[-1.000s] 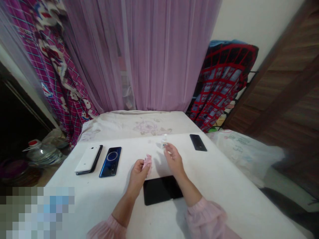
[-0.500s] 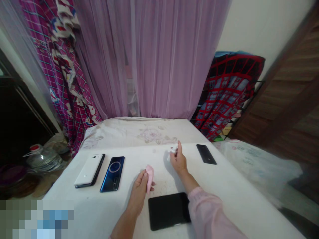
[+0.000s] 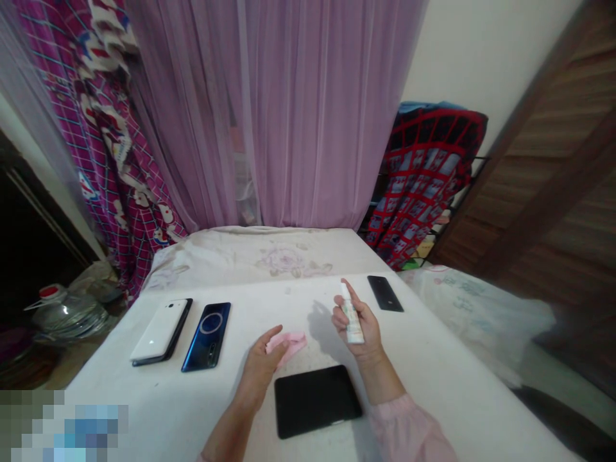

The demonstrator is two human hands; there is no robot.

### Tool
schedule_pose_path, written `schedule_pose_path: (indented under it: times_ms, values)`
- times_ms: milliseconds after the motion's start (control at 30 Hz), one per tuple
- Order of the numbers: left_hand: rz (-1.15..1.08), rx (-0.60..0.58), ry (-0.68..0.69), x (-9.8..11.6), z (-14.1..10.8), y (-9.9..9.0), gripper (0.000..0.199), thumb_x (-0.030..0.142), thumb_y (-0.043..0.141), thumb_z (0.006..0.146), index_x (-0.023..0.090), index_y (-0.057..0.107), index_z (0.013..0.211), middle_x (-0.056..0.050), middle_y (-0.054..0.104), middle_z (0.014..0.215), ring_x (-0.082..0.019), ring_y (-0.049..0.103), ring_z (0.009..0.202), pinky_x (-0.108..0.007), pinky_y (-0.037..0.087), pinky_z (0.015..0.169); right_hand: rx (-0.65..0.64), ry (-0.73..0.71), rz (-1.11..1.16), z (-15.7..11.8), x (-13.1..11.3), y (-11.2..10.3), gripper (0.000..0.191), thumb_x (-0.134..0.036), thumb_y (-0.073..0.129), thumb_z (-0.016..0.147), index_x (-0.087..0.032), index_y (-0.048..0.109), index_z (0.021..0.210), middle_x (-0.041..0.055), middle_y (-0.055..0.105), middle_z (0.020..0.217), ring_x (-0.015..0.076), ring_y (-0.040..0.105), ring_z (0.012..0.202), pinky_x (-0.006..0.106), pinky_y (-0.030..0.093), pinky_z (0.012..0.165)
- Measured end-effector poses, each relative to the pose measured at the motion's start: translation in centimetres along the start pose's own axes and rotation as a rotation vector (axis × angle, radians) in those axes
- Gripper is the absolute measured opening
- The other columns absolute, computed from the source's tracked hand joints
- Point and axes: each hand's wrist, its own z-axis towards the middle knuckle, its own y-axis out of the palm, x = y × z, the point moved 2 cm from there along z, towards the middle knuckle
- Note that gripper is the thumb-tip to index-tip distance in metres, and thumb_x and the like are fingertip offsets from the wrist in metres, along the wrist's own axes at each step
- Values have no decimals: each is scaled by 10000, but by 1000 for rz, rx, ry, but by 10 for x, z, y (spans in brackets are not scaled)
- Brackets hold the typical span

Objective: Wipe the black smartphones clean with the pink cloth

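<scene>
My right hand [image 3: 364, 327] is wrapped round a small white spray bottle [image 3: 353, 324], held upright above the table with the index finger up by its nozzle. In my left hand [image 3: 256, 369] is a folded pink cloth [image 3: 293, 344]; the thumb lies over it and the other fingers are partly hidden. Just in front of me, between my forearms, a black tablet [image 3: 317, 401] lies flat with its dark screen up. To the left of my left hand lies a shiny blue phone [image 3: 206, 337]. Beyond my right hand, a black phone [image 3: 385, 293] lies near the table's right edge.
A white phone [image 3: 161, 330] rests on a darker device at the left of the white-covered table [image 3: 158, 417]. Purple curtains [image 3: 308, 115] hang behind. A large clear bottle with a red cap [image 3: 72, 314] stands off the left side. A wooden cabinet [image 3: 534, 186] is at the right.
My right hand has turned and moved slightly lower, so the spray bottle now shows upright. My left hand has lowered and tilted, laying the cloth flatter. The camera view has shifted slightly.
</scene>
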Motion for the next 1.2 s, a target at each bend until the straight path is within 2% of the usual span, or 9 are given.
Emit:
schedule_pose_path:
  times_ms: [133,300,467,600,700,800,867,1000,1200]
  values:
    - [466,25,154,11,-4,0,327,383,642,761,185,692,1016,-80,711,1018,-254,643,964,-350,461,857,-33,16,82,-8,3,-1,401,-299,514,741,-293,615,1129,-44,497,718,53,285,417,177,273,391]
    - [936,-108,164,27,-12,-6,163,325,540,838,212,654,867,-48,695,852,-221,643,797,-282,406,673,-61,67,179,-12,8,-2,411,-280,506,754,-285,613,1151,-54,450,712,39,232,408,153,256,380]
    - [1083,-145,117,36,-12,-10,155,266,484,877,218,587,772,-9,654,747,-185,613,720,-244,316,602,-86,68,274,-14,13,-3,375,-274,500,798,-275,607,1157,-76,412,677,30,194,375,140,232,338]
    - [1040,-140,107,34,-9,-9,149,258,494,875,217,564,750,9,634,721,-170,598,696,-232,296,583,-166,48,375,-19,17,-3,363,-276,507,825,-272,587,1179,-97,376,645,12,137,346,113,162,294]
    - [960,-119,112,32,-8,-8,152,240,458,889,220,563,780,6,628,712,-176,604,694,-234,321,590,-175,68,314,-20,19,2,382,-294,510,829,-277,576,1204,-96,402,642,8,154,332,118,165,289]
    - [827,-78,131,31,-10,-4,195,208,386,907,221,574,958,-15,659,800,-185,633,755,-245,387,641,-146,91,94,-17,23,13,463,-305,557,811,-298,525,1273,-61,526,720,31,359,383,151,312,351]
    - [683,-74,155,30,-12,0,267,211,395,894,223,553,1109,-35,685,940,-197,649,855,-265,433,720,-120,46,-90,-15,27,24,563,-292,613,802,-329,448,1339,-26,603,856,79,548,552,199,453,494]
    - [329,-198,218,33,-17,11,350,366,470,896,223,557,1203,-49,673,1116,-226,630,994,-306,462,842,-135,-52,-327,-18,37,44,747,-296,667,803,-367,286,1442,9,611,1026,150,633,834,300,533,720]
    - [-35,-457,166,39,-24,19,393,523,580,842,173,675,992,-47,701,955,-227,631,917,-304,455,850,-253,-27,-394,-26,40,52,718,-336,614,857,-380,238,1468,30,606,1089,159,633,893,334,537,780]
